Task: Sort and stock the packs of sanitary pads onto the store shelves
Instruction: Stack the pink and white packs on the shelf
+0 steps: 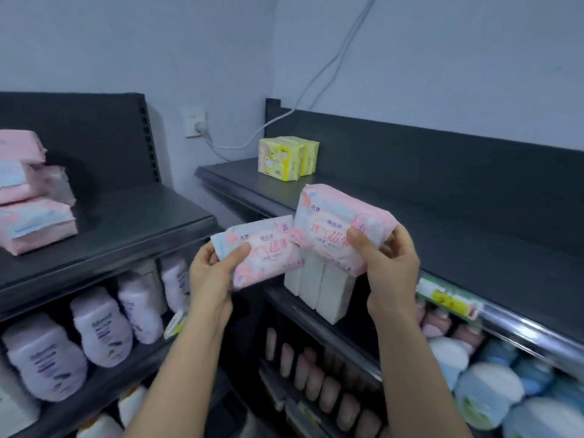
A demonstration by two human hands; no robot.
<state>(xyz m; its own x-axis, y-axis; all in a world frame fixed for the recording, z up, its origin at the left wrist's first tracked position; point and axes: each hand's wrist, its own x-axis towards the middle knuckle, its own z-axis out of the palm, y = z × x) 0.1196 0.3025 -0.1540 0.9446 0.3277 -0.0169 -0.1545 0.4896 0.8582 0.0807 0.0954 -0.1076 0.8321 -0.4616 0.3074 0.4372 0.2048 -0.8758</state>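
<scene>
My left hand (pixel 211 270) grips a small pink pad pack (pixel 268 248) by its left end, thumb on top. My right hand (pixel 388 263) grips a larger pink pad pack (pixel 335 222) at its right end, with white pad packs (pixel 319 286) bundled under it. Both packs hang in front of the dark top shelf on the right (pixel 442 222). Two yellow pad packs (pixel 286 158) stand at the far end of that shelf. A pile of pink pad packs (pixel 31 197) lies on the left top shelf (pixel 126 222).
White and lilac bottles (pixel 101 327) fill the lower left shelf. Pink tubes (pixel 316 374) and blue-white round tubs (pixel 489 390) fill the lower right shelves. A wall socket (pixel 196 123) with a white cable sits in the corner between the two shelf units.
</scene>
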